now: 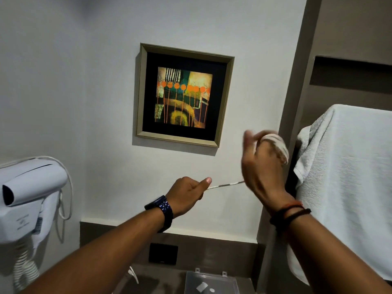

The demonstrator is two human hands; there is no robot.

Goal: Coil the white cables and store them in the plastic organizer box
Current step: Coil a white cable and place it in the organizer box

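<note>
My left hand (pixel 187 193) is a fist pinching one end of a white cable (pixel 224 185), which runs taut to the right. My right hand (pixel 262 162) is raised higher, blurred, with several loops of the cable wound around its fingers (pixel 277 143). Both hands are held up in front of the wall. The clear plastic organizer box (pixel 210 282) sits low at the bottom edge, with small white pieces inside. Another white cable end (pixel 133 274) lies on the counter to its left.
A framed picture (pixel 184 94) hangs on the white wall ahead. A wall-mounted white hair dryer (pixel 27 187) with a coiled cord is at the left. A white towel (pixel 347 187) hangs at the right. A black wall socket (pixel 163 253) sits above the counter.
</note>
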